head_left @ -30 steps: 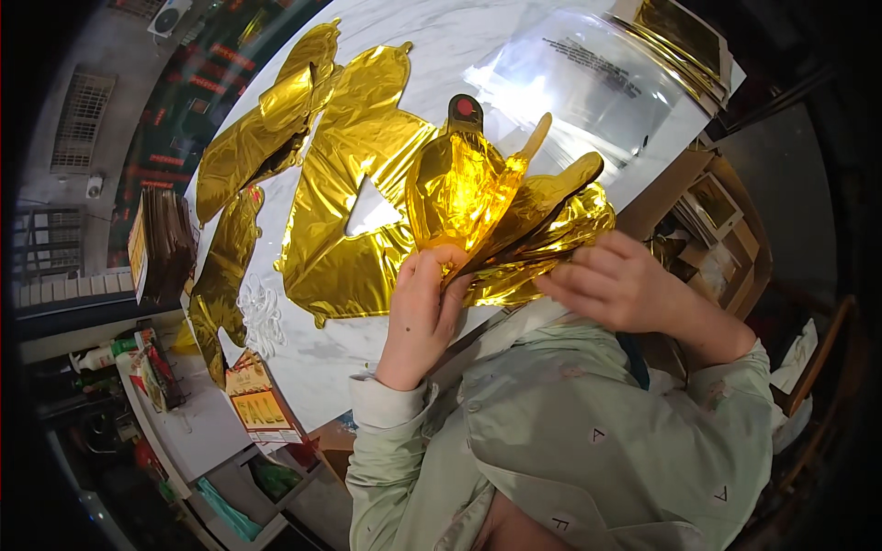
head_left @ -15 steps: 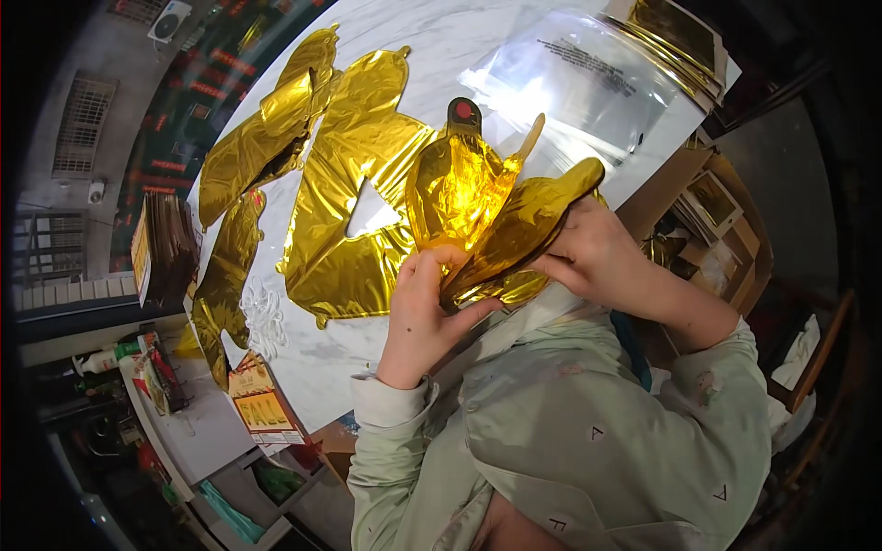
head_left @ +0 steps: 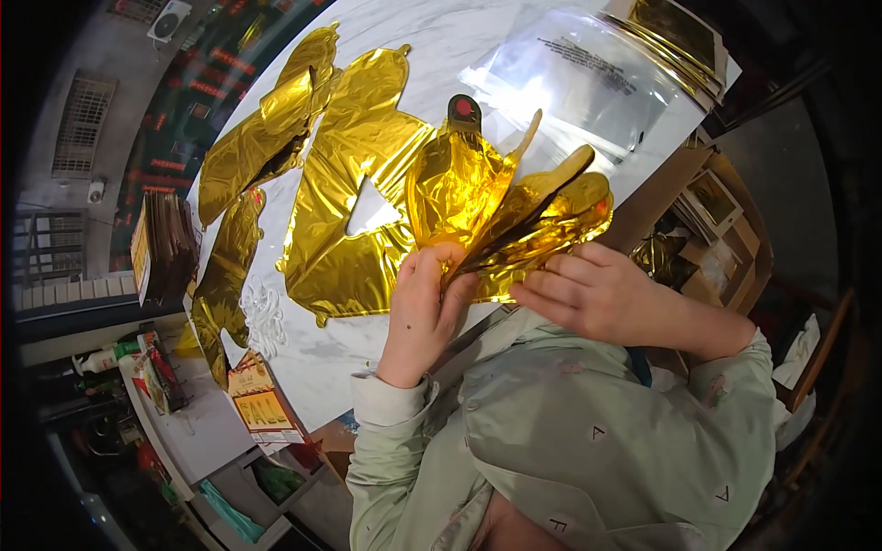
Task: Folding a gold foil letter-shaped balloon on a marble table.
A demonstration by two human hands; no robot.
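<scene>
My left hand (head_left: pixel 418 308) pinches the lower end of a bunch of deflated gold foil balloons (head_left: pixel 459 184) between thumb and fingers. The bunch fans out in several flaps, and a red dot shows on a tab at its top. At the bunch's lower right, my right hand (head_left: pixel 588 292) has its fingers curled on the edge of a shiny foil flap; the fingertips are partly hidden. A flat gold foil balloon shaped like an A (head_left: pixel 335 280) lies just left of my left hand. Further left are another crumpled gold foil balloon (head_left: pixel 243 170) and a narrow one (head_left: pixel 225 271).
White string (head_left: pixel 264 317) lies coiled near the marble table's left edge, by a printed card package (head_left: pixel 264 404). A stack of cards (head_left: pixel 165 248) stands beyond. Clear plastic bags (head_left: pixel 570 73) and gold packages (head_left: pixel 675 41) lie at the far right, above an open cardboard box (head_left: pixel 758 216).
My right hand has moved down and drawn back a little from the upper flap. The right-hand flaps have spread apart, showing more shiny foil. My left hand stays in place, its thumb drawn in.
</scene>
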